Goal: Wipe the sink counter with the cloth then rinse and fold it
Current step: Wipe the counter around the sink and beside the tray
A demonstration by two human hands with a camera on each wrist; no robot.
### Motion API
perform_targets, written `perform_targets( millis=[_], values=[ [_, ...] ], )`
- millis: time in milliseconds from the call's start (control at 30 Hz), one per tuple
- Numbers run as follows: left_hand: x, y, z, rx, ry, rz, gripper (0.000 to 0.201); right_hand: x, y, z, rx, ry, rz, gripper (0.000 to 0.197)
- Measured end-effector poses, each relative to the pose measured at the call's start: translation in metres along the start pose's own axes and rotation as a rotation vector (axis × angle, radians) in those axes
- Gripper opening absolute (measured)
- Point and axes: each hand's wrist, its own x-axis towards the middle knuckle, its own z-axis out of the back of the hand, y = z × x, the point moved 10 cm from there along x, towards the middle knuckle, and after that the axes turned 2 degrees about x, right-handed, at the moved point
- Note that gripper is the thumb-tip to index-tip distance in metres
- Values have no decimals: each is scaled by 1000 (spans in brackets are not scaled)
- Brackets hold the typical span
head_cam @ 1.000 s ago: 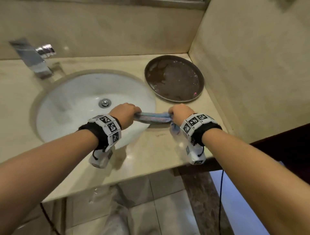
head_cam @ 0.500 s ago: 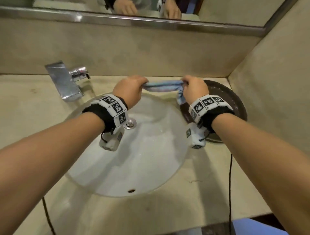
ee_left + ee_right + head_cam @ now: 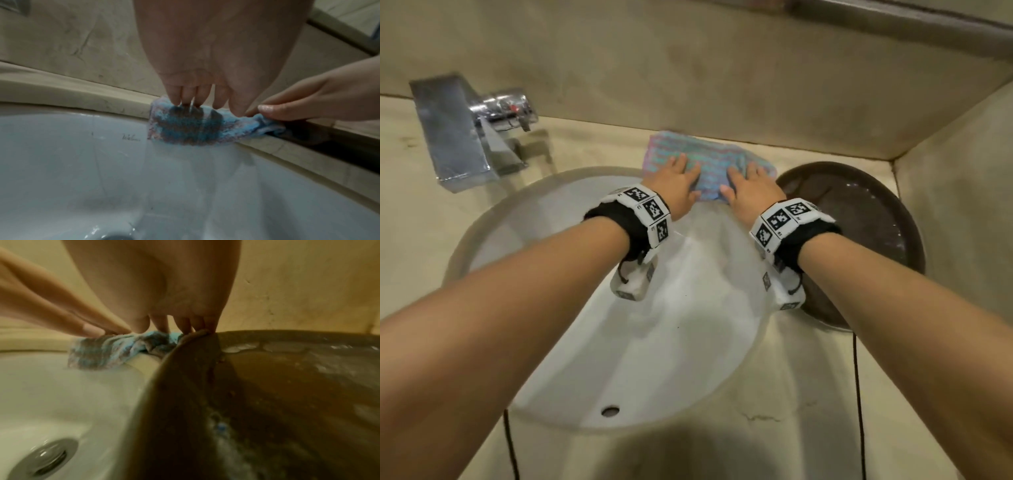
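Note:
A blue and pink striped cloth (image 3: pixel 703 161) lies spread on the beige counter (image 3: pixel 592 147) behind the white sink (image 3: pixel 674 342), its near edge hanging over the rim. My left hand (image 3: pixel 677 185) rests flat on its left part with straight fingers. My right hand (image 3: pixel 751 185) lies flat on its right part beside the brown tray. In the left wrist view the left fingers (image 3: pixel 195 97) press down on the cloth (image 3: pixel 191 129). In the right wrist view the right fingers (image 3: pixel 185 326) press the cloth (image 3: pixel 107 352) at the tray's edge.
A chrome tap (image 3: pixel 469 133) stands at the back left of the counter. A round dark brown tray (image 3: pixel 873 233) holding some water sits right of the sink. Beige walls close the back and right. The sink drain (image 3: pixel 45 456) lies below the right wrist.
Both hands held the cloth twisted between fists over the sink. They have moved it back onto the counter, opened, and now lie flat on the spread cloth.

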Motion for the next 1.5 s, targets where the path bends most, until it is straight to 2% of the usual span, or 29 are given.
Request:
perform_targets(
  millis=[200, 600, 833, 1000, 1067, 1267, 1500],
  values=[
    [-1, 21, 1, 21, 14, 73, 56, 10, 9, 1, 64, 22, -69, 56],
    [-43, 143, 14, 1, -55, 336, 60, 31, 133, -1, -54, 99, 142, 62],
    [-54, 162, 11, -40, -52, 433, 76, 34, 155, -9, -79, 33, 182, 73],
    [-41, 157, 14, -1, -42, 445, 75, 38, 143, -6, -84, 84, 144, 73],
    [-34, 145, 15, 55, -20, 407, 75, 39, 126, -4, -81, 115, 105, 73],
    [-4, 79, 10, 105, 16, 255, 75, 28, 47, 4, -92, 213, -31, 73],
    [28, 3, 4, 158, 37, 65, 72, 11, -35, 7, -78, 213, -169, 66]
  ],
)
